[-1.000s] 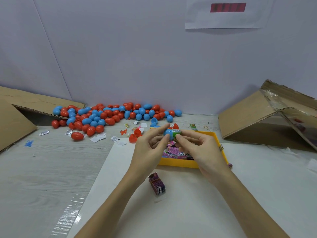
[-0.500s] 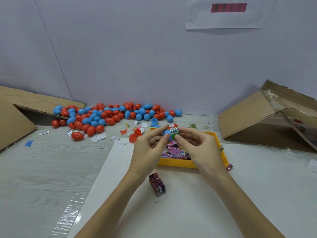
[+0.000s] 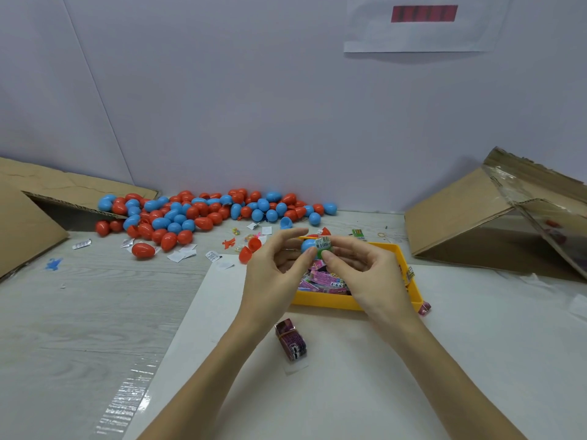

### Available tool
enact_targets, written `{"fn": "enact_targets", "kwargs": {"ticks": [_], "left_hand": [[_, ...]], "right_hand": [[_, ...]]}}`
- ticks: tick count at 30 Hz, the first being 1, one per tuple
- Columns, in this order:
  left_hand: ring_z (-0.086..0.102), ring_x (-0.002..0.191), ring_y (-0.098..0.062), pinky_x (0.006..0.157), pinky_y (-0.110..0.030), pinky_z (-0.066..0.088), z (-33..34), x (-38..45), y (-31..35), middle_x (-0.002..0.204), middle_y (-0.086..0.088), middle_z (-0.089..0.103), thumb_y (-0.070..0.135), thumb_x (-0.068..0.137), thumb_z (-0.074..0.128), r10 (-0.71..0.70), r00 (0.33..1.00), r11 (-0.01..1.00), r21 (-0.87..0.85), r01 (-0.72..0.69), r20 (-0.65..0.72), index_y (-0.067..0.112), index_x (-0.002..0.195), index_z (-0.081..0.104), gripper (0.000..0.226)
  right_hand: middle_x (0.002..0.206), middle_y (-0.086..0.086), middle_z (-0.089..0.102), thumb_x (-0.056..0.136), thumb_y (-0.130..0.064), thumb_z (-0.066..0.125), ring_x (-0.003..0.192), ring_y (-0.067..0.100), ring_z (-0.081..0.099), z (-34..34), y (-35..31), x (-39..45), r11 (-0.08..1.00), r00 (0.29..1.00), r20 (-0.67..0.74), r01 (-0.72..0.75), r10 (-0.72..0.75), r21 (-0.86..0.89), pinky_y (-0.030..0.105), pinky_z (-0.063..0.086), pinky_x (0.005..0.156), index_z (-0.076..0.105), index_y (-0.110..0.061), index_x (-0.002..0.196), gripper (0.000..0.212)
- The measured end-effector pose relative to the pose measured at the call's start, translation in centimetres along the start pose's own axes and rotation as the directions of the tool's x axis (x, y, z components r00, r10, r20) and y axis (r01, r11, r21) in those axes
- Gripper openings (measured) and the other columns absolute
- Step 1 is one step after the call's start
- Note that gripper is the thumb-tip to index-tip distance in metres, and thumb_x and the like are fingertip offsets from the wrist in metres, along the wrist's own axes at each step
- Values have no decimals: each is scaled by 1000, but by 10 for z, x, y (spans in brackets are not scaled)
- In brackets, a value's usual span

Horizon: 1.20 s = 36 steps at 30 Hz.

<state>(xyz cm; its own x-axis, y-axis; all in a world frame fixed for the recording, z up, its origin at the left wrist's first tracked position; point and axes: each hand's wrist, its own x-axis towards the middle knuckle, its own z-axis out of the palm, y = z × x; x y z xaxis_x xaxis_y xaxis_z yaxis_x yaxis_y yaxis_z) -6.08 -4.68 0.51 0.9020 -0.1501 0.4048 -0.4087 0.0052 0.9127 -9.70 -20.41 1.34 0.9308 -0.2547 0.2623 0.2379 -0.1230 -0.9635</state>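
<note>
my left hand pinches blue shell | my right hand pinches green packet | both above tray far-left corner | packet touches shell's right side, axis runs hand to hand | shell mouth probably faces right, view poor

Two bare forearms, left hand, right hand, slender fingers, short nails

- We cannot read the print on the small green labelled packet, which is partly covered by the right hand.
- The left hand hides part of the blue plastic egg half.
- The brown cardboard box runs off the right edge.
</note>
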Motion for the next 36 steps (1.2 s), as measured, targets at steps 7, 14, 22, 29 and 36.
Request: {"fn": "enact_targets", "kwargs": {"ticks": [7,14,22,29,36], "left_hand": [[70,96,-15,86,-24,57,-1,-1,1,112,4,68,18,86,81,244,969,939,241,-247,44,18,131,67,47],[62,112,-9,94,-21,52,-6,2,-1,122,5,64,13,88,79,397,916,840,376,-391,65,15,134,66,49],[55,121,-2,101,-16,44,-2,2,-2,127,8,63,14,90,74,451,886,808,372,-457,109,14,137,62,48],[58,124,-15,103,-20,43,0,-1,-1,129,16,67,23,98,65,351,931,904,223,-364,98,24,134,65,37],[63,121,-9,97,-13,45,5,-2,-2,123,19,71,22,99,62,276,959,957,69,-281,65,24,127,70,29]], "right_hand": [[107,5,79,76,-21,81,103,18,75,0,-5,2,883,967,75,-252,243,395,24,60,80,72,-16,117,42],[120,16,74,85,-16,76,106,24,74,-3,-11,4,657,875,326,-484,358,578,30,61,80,68,-6,127,44],[114,15,75,78,-21,80,96,21,76,0,-15,0,554,813,407,-582,416,596,29,61,76,75,-6,116,42],[101,11,76,68,-23,88,90,24,76,6,-21,-4,320,691,559,-715,458,621,38,62,80,81,-4,101,39],[109,13,75,61,-23,92,92,28,76,10,-22,-6,297,683,535,-714,498,634,39,63,79,79,-2,100,46]]}}
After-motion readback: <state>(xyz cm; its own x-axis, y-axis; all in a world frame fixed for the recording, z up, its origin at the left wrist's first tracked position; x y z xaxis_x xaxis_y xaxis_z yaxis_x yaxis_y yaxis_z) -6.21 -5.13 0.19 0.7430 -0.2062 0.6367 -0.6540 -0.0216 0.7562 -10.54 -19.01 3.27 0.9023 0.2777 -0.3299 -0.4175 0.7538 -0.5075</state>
